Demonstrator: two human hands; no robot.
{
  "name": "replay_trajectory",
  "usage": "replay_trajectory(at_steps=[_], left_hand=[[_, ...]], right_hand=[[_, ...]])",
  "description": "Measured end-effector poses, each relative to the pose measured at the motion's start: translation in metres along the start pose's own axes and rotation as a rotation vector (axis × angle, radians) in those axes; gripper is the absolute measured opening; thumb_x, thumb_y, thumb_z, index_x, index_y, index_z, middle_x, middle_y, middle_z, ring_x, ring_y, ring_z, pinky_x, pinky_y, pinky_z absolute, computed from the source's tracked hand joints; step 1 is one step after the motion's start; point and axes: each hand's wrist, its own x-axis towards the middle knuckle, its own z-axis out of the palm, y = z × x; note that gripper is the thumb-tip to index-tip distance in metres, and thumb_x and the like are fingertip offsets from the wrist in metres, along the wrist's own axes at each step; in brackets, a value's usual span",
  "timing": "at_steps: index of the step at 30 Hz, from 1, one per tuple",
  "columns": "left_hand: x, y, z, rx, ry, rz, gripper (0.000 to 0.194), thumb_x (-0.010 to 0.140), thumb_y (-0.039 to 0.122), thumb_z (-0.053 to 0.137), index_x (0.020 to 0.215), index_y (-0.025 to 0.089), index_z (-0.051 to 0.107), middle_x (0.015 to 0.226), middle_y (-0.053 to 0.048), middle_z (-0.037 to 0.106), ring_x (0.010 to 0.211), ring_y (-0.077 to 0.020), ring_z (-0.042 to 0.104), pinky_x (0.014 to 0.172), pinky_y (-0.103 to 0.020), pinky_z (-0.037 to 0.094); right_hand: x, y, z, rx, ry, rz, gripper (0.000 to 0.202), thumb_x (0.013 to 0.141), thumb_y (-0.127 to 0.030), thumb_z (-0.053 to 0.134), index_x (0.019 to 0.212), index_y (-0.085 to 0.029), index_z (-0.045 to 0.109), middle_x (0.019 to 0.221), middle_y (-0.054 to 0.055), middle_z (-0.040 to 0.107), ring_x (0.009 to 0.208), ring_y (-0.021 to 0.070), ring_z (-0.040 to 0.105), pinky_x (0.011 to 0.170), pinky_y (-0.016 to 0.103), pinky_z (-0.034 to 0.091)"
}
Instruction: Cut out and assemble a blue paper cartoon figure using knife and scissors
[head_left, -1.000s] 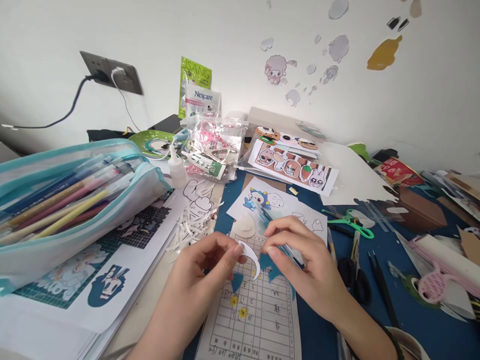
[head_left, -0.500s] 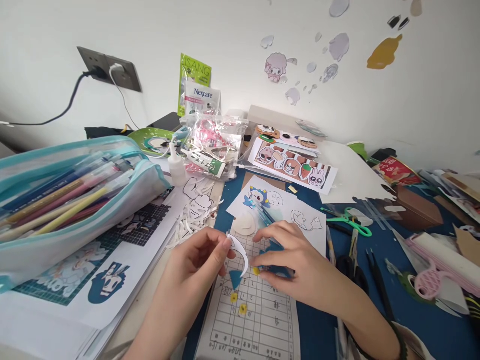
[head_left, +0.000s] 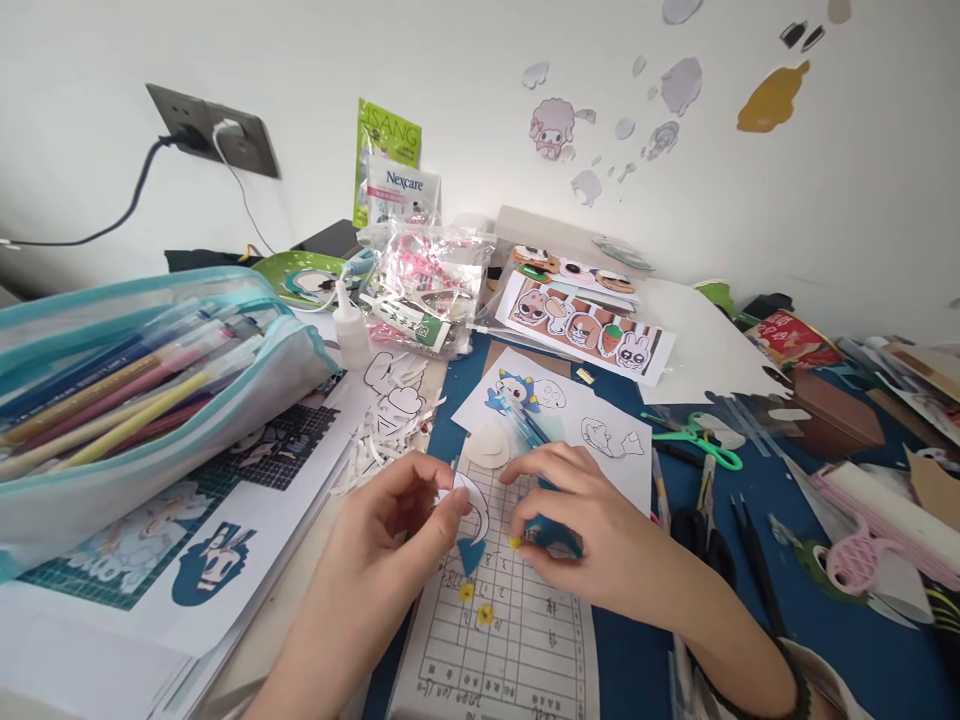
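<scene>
Between thumb and fingers, my left hand point(head_left: 409, 530) pinches a curved white paper cutout point(head_left: 474, 508). To its right is my right hand point(head_left: 592, 525), its thumb and index finger closed on a small yellow piece point(head_left: 514, 542). Behind those fingers lies a blue paper piece point(head_left: 559, 535), partly hidden. A blue triangle point(head_left: 471, 556) and two small yellow pieces point(head_left: 485, 614) rest on the gridded sheet point(head_left: 517, 650) below the hands. Past the fingers, a blue pen point(head_left: 529, 425) lies by a sheet with a blue character drawing point(head_left: 514, 390).
An open pencil case point(head_left: 150, 390) full of pens is on the left. Paper scraps point(head_left: 390, 430) and a small bottle point(head_left: 351, 330) stand beyond my left hand. Green scissors point(head_left: 705, 445), black tweezers point(head_left: 757, 560) and a pink tape dispenser point(head_left: 855, 555) are on the right.
The curved cutout has turned and drawn back toward my left fingers. My right hand has shifted only slightly.
</scene>
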Motion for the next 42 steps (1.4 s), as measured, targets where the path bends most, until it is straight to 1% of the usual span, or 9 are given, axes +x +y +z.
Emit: replay_trajectory(at_steps=[8, 12, 14, 17, 19, 27, 31, 35, 42], left_hand=[[0.0, 0.001, 0.0, -0.031, -0.06, 0.002, 0.017, 0.082, 0.038, 0.063, 0.077, 0.022, 0.057, 0.061, 0.004, 0.058, 0.059, -0.0128, 0.049, 0.054, -0.022, 0.036], [0.001, 0.0, 0.001, -0.043, -0.098, 0.002, 0.019, 0.083, 0.039, 0.063, 0.077, 0.022, 0.056, 0.063, 0.004, 0.059, 0.062, -0.014, 0.053, 0.059, -0.023, 0.041], [0.002, -0.001, 0.002, -0.036, -0.116, 0.004, 0.018, 0.082, 0.039, 0.063, 0.079, 0.023, 0.058, 0.064, 0.004, 0.06, 0.061, -0.0139, 0.053, 0.057, -0.023, 0.042], [0.002, -0.001, 0.005, -0.02, -0.121, 0.01, 0.015, 0.08, 0.037, 0.065, 0.084, 0.023, 0.061, 0.065, 0.004, 0.059, 0.058, -0.0131, 0.051, 0.054, -0.022, 0.041], [0.002, 0.0, 0.007, -0.016, -0.119, 0.02, 0.013, 0.079, 0.035, 0.066, 0.086, 0.024, 0.063, 0.065, 0.004, 0.06, 0.057, -0.0125, 0.05, 0.053, -0.021, 0.041], [0.003, 0.002, 0.011, 0.012, -0.114, 0.067, 0.011, 0.079, 0.031, 0.065, 0.087, 0.025, 0.066, 0.064, 0.005, 0.061, 0.056, -0.0124, 0.052, 0.053, -0.02, 0.043], [0.004, 0.005, 0.015, 0.005, -0.121, 0.071, 0.011, 0.077, 0.031, 0.065, 0.086, 0.024, 0.066, 0.066, 0.003, 0.062, 0.056, -0.0131, 0.054, 0.052, -0.021, 0.044], [0.003, 0.01, 0.017, 0.021, -0.139, 0.031, 0.011, 0.076, 0.03, 0.064, 0.085, 0.024, 0.067, 0.067, 0.002, 0.065, 0.056, -0.0142, 0.055, 0.052, -0.022, 0.044], [0.002, 0.01, 0.02, 0.051, -0.156, 0.037, 0.013, 0.074, 0.028, 0.062, 0.084, 0.024, 0.07, 0.065, 0.002, 0.066, 0.052, -0.0134, 0.054, 0.048, -0.021, 0.042]], right_hand=[[0.001, -0.005, -0.002, 0.197, 0.054, -0.003, 0.02, 0.076, -0.004, 0.064, 0.072, -0.022, 0.056, 0.104, 0.003, 0.063, 0.106, 0.0207, 0.056, 0.093, 0.037, 0.043], [0.0, -0.006, -0.007, 0.443, 0.131, 0.131, 0.015, 0.08, -0.009, 0.062, 0.075, -0.022, 0.059, 0.085, 0.001, 0.064, 0.081, 0.0153, 0.06, 0.073, 0.028, 0.049], [0.001, -0.005, -0.009, 0.537, 0.186, 0.205, 0.01, 0.082, -0.014, 0.062, 0.075, -0.022, 0.06, 0.075, -0.001, 0.063, 0.072, 0.014, 0.059, 0.068, 0.027, 0.049], [0.003, -0.001, -0.009, 0.647, 0.282, 0.254, 0.002, 0.08, -0.021, 0.066, 0.078, -0.021, 0.065, 0.074, 0.0, 0.065, 0.072, 0.0143, 0.06, 0.069, 0.027, 0.05], [0.004, 0.001, -0.008, 0.717, 0.315, 0.288, 0.004, 0.079, -0.024, 0.068, 0.082, -0.021, 0.068, 0.076, 0.0, 0.067, 0.073, 0.0143, 0.062, 0.068, 0.026, 0.051], [0.002, 0.008, -0.006, 0.988, 0.297, 0.393, 0.011, 0.076, -0.033, 0.075, 0.081, -0.023, 0.075, 0.076, 0.001, 0.072, 0.073, 0.015, 0.069, 0.07, 0.027, 0.057], [0.003, 0.006, -0.005, 1.012, 0.289, 0.399, 0.014, 0.073, -0.033, 0.078, 0.081, -0.022, 0.075, 0.073, 0.0, 0.07, 0.069, 0.0131, 0.067, 0.067, 0.024, 0.055], [0.006, 0.002, -0.002, 1.083, 0.272, 0.421, 0.023, 0.068, -0.037, 0.081, 0.08, -0.021, 0.069, 0.072, -0.001, 0.069, 0.067, 0.0136, 0.068, 0.068, 0.027, 0.056], [0.007, -0.002, 0.001, 1.09, 0.224, 0.416, 0.026, 0.07, -0.04, 0.079, 0.077, -0.02, 0.064, 0.071, -0.001, 0.067, 0.068, 0.0134, 0.066, 0.064, 0.026, 0.053]])
